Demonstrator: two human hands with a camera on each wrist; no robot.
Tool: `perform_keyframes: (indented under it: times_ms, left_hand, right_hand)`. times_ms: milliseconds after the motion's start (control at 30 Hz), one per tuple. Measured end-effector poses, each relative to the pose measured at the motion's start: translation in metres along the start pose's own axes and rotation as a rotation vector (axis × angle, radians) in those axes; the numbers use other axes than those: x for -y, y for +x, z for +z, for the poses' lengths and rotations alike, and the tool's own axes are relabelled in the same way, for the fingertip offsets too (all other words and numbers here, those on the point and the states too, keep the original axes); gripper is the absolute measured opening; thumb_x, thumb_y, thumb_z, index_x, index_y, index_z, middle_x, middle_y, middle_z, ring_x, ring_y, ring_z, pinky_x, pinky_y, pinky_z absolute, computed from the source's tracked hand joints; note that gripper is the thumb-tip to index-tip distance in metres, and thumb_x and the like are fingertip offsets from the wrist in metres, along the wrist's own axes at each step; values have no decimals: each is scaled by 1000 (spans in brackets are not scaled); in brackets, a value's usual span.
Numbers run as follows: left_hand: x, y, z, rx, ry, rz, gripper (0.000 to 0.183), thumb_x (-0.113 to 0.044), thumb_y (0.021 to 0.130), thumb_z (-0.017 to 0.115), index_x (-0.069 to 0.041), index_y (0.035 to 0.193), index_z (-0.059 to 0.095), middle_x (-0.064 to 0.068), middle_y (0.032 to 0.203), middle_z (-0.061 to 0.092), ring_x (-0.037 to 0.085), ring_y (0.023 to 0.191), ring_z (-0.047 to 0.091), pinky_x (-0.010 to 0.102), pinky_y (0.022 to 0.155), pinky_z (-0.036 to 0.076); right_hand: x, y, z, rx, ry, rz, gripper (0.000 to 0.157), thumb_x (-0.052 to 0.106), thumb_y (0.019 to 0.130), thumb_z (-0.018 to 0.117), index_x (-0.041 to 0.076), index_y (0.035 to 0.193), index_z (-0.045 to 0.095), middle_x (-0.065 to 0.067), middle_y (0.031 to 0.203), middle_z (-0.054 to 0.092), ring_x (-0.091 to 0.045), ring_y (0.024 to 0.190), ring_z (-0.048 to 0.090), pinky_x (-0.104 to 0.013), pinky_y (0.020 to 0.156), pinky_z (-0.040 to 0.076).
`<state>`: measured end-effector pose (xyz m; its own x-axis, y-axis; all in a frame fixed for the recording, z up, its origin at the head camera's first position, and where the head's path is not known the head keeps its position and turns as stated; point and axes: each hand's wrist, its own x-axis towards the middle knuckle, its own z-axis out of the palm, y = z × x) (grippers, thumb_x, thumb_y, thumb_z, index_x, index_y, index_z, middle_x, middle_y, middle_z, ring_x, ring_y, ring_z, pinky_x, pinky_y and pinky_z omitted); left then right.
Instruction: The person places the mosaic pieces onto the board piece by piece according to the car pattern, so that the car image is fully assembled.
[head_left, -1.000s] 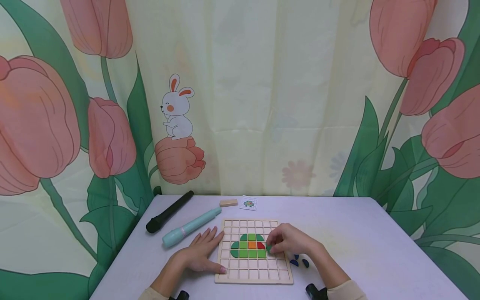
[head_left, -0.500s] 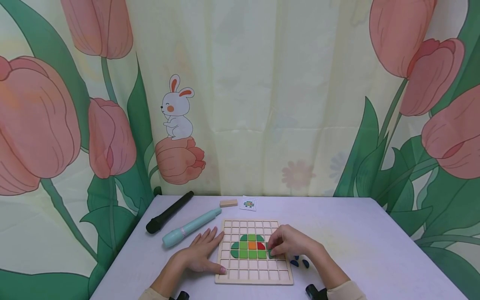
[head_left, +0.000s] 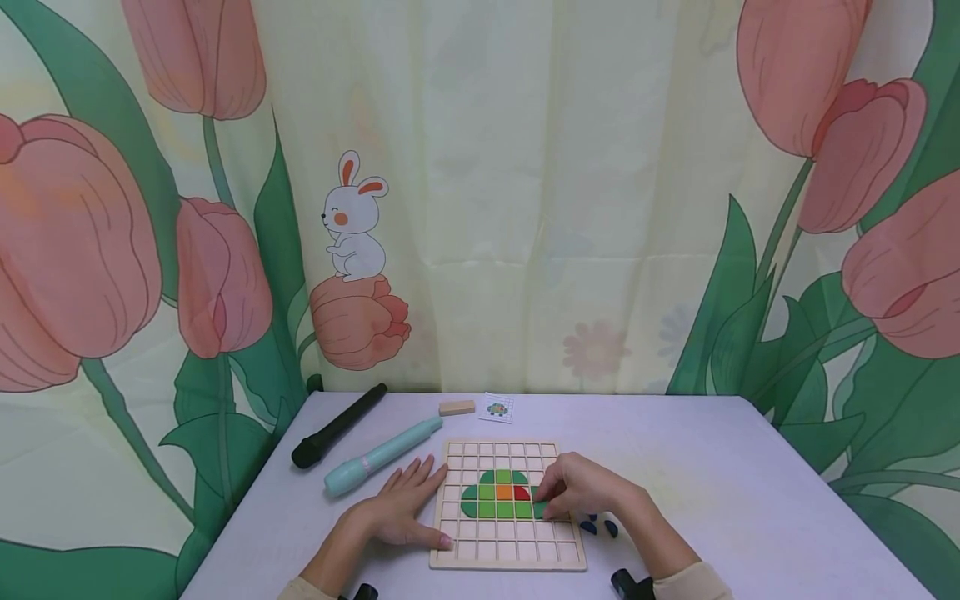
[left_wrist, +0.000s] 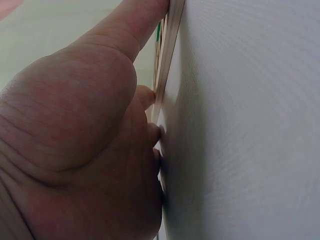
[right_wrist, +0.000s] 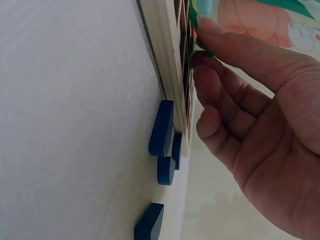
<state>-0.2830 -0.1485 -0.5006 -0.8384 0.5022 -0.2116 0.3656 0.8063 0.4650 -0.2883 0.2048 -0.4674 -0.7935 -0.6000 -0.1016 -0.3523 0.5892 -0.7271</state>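
A wooden grid board (head_left: 510, 550) lies on the table, its middle cells filled with green, orange and red pieces. My left hand (head_left: 393, 508) rests along the board's left edge with fingers spread and the thumb on the near-left corner; the left wrist view shows its palm (left_wrist: 75, 110) beside the board's rim (left_wrist: 172, 45). Over the right side of the pattern, my right hand (head_left: 581, 486) pinches a small dark green piece (head_left: 539, 509) between thumb and fingers. In the right wrist view the green piece (right_wrist: 203, 48) is mostly covered by the fingertips.
Several dark blue pieces (right_wrist: 161, 130) lie by the board's right edge. Behind the board are a wooden block (head_left: 457, 407) and a small pattern card (head_left: 497, 408). A black microphone-shaped object (head_left: 337, 427) and a light teal cylinder (head_left: 384, 456) lie at the back left.
My right hand has shifted very slightly at the right of the pattern, and the green piece now looks lower and flatter at the lower right cell. The left hand stays still.
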Motion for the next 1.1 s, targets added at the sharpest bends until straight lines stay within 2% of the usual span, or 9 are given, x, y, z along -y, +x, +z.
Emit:
perform_keyframes:
  times_ms: [433,933,1100]
  left_hand:
    - [0,-1,-1,-4,4,11,121,-76,76,76,-19,168,22,14,176,8,38,163,3,65,128,6]
    - [0,-1,0,4,1,8,121,-77,76,75,-19,168,21,13,176,7,37,163,2,65,128,5]
    - [-1,-2,-1,3,3,6,121,-77,76,75,-19,168,21,14,176,7,37,163,2,65,128,5]
  right_hand:
    - [-2,1,1,-9,-52,-30,20,4,81,87,9,100,85,-1,89,75,-5,69,58,-19,60,48]
    - [-1,0,-1,-10,-78,-31,21,7,81,88,12,101,85,2,86,74,-4,69,55,-19,60,46]
    - [-1,-2,-7,-62,-82,-2,17,9,86,84,18,100,86,6,86,74,-9,75,57,-21,63,48]
